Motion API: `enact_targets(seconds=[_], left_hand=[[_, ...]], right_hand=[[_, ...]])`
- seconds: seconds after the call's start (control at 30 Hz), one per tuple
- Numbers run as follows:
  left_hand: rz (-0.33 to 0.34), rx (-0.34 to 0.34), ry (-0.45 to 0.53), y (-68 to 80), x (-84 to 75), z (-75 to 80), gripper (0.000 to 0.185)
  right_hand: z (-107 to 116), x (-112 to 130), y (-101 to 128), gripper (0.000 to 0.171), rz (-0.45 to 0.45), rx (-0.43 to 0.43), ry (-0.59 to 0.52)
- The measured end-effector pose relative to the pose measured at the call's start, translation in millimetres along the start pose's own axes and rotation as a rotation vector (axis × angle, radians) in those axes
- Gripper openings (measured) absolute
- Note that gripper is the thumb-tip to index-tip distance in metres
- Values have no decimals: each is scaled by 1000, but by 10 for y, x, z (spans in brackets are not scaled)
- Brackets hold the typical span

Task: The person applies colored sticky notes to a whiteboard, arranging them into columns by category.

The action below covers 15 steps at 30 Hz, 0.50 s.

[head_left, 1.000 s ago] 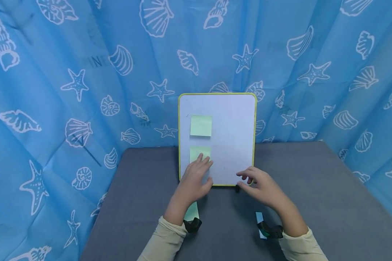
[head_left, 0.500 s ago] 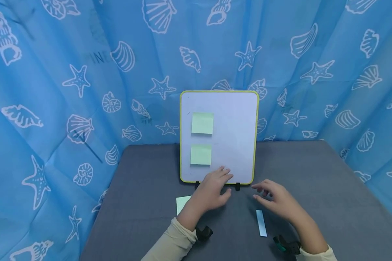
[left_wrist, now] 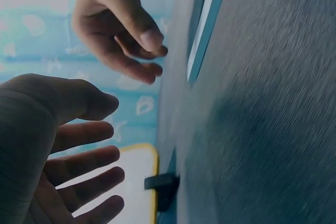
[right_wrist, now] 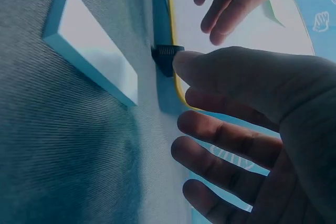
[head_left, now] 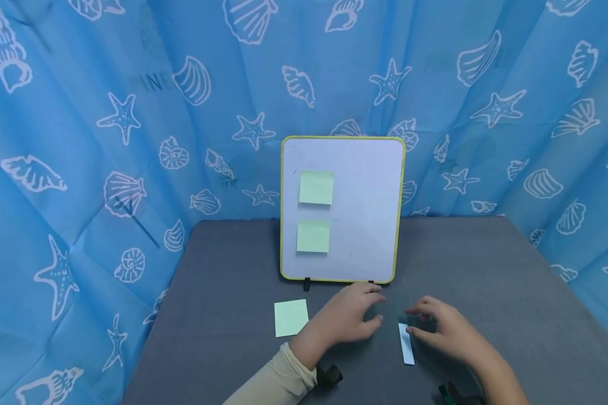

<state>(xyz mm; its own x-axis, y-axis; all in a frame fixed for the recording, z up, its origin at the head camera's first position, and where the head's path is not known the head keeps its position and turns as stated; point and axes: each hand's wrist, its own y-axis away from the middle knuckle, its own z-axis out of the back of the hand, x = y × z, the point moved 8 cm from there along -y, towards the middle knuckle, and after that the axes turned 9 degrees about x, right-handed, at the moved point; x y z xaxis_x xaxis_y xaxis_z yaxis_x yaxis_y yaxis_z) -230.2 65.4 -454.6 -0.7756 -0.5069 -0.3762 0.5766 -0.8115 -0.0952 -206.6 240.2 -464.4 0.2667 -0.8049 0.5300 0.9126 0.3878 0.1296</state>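
Observation:
A narrow light-blue pad (head_left: 406, 344) of sticky-note-like paper lies on the grey table, seen as a thick block in the right wrist view. My right hand (head_left: 448, 332) hovers just beside its far end, fingers loosely bent and holding nothing; in the right wrist view the thumb (right_wrist: 220, 66) is apart from the pad. My left hand (head_left: 347, 315) hangs over the table in front of the whiteboard (head_left: 367, 208), fingers relaxed and holding nothing. Two green sticky notes, an upper note (head_left: 316, 187) and a lower note (head_left: 313, 236), are stuck on the board's left half.
A green sticky note or pad (head_left: 291, 318) lies on the table (head_left: 223, 315), left of my left hand. Small black feet (head_left: 307, 284) hold the yellow-framed board upright. A blue shell-patterned curtain (head_left: 147, 112) hangs behind and along the sides.
My left hand has left the lower green note and moved right and down toward the blue pad. My right hand has shifted right and lower, beside the pad, which is now uncovered.

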Motion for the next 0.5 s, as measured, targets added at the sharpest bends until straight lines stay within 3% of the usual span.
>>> enact_targets(seconds=[0.3, 0.5], left_hand=[[-38, 149, -68, -73, -167, -277, 35], [-47, 204, -91, -92, -239, -394, 35]], right_hand=[[-131, -86, 106, 39, -56, 87, -4], [-213, -131, 152, 47, -62, 182, -98]])
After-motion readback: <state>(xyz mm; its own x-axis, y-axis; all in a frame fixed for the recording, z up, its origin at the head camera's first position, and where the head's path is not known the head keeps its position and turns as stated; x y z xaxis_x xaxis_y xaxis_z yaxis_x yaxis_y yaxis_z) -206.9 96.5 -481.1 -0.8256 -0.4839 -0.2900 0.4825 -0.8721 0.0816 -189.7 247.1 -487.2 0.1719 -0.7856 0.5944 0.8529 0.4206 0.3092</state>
